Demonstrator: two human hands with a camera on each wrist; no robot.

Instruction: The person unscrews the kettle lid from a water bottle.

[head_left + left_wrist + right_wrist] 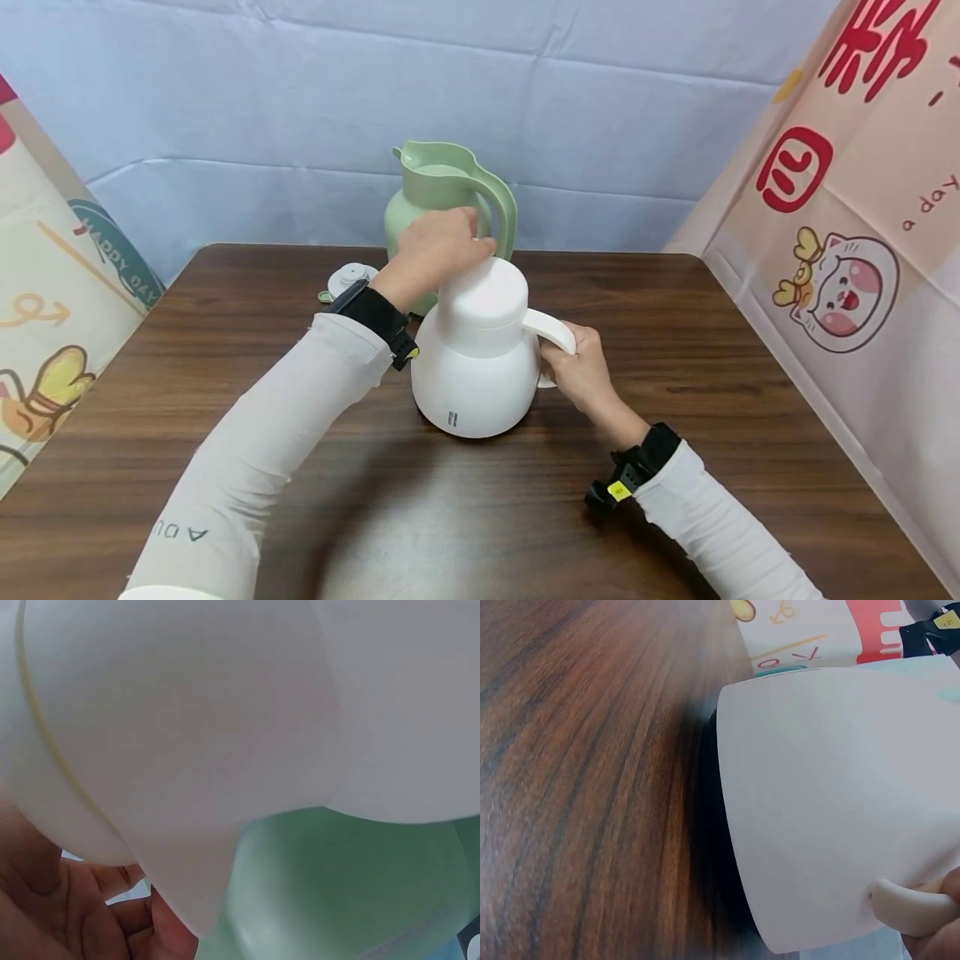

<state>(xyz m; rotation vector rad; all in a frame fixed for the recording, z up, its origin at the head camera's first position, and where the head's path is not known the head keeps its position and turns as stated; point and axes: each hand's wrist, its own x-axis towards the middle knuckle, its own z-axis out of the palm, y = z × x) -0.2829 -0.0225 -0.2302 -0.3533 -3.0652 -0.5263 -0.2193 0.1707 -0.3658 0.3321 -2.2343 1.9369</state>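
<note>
A white jug [472, 375] stands upright on the table, its rounded lid [487, 293] seated on top and its handle [551, 327] to the right. My right hand [581, 367] grips that handle. Over the far left side of the lid, my left hand [438, 250] holds on, with its fingers mostly hidden in the head view. The left wrist view shows curled fingers [139, 915] beside the lid and the pointed spout [195, 892]. Right behind the white jug is a green jug [442, 179] with an uncovered top and a curved handle.
A small white and green lid [352, 275] lies on the table left of the green jug, partly behind my left wrist. The brown wooden table [675, 350] reaches back to a pale cloth [300, 100]. Printed sheets [847, 275] hang along both sides.
</note>
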